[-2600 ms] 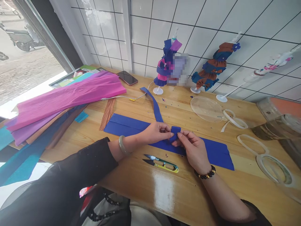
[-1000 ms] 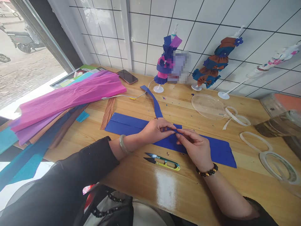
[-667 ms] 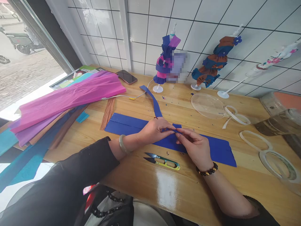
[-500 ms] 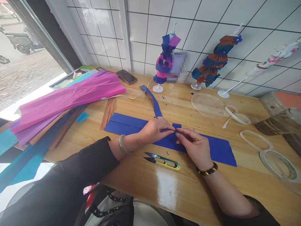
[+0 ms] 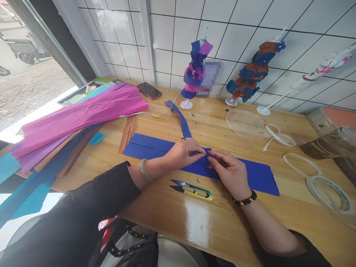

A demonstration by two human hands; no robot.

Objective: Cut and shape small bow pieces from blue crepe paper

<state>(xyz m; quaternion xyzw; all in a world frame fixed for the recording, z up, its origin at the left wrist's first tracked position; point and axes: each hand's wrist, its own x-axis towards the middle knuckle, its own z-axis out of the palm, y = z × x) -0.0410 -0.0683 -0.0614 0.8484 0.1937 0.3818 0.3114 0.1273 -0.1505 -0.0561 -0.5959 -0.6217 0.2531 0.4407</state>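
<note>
My left hand and my right hand meet fingertip to fingertip, both pinching a narrow blue crepe paper strip. Its long tail runs from behind my left hand toward the back of the table. Under both hands lies a wide blue crepe paper sheet, with a crease along its length. In front of it rests a pair of yellow-handled thread snips, blades pointing left. My fingers cover most of the pinched part of the strip.
Pink crepe paper tops a colored pile at left, near a phone. Paper-dressed stands line the tiled wall. A clear plastic disc, white tape strip and tape roll lie at right, beside a dark jar.
The small blue end showing above my fingertips has folded lower. My hands have otherwise stayed nearly in place, still pinching the strip.
</note>
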